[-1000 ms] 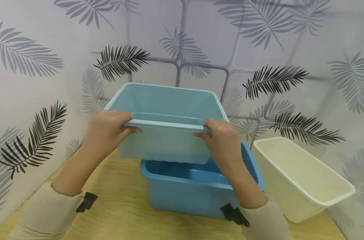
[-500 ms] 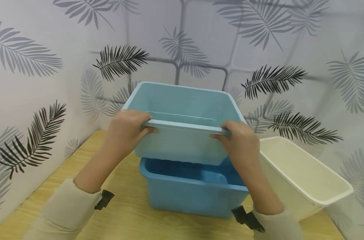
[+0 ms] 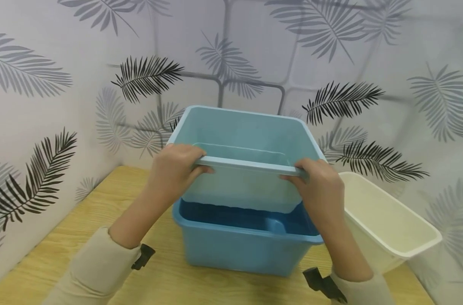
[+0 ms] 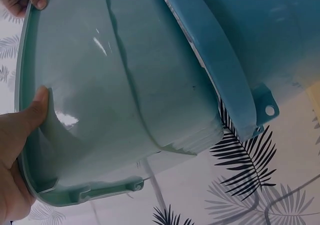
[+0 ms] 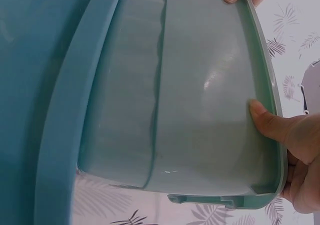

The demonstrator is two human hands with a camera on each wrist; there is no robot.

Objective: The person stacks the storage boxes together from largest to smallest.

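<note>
A light teal plastic storage bin (image 3: pixel 246 186) hangs tilted over a darker blue bin (image 3: pixel 239 250), its base overlapping the blue bin's opening in the head view. My left hand (image 3: pixel 174 171) grips the near rim of the teal bin at its left end, thumb on the outer wall. At the right end of the same rim, my right hand (image 3: pixel 321 186) pinches it the same way. Both wrist views show the teal bin's outer side (image 4: pixel 95 75) close above the blue bin's rim (image 5: pixel 60 125). The blue bin stands on the wooden table.
A cream bin (image 3: pixel 391 216) leans at an angle on the right side of the table. Behind and to the left rise walls (image 3: pixel 254 42) with a leaf pattern. The wooden tabletop (image 3: pixel 101 212) shows bare wood grain left of the blue bin.
Both hands have carried the teal bin to the right, from above the blue bin's left part to over its middle. The blue and cream bins stay in place.
</note>
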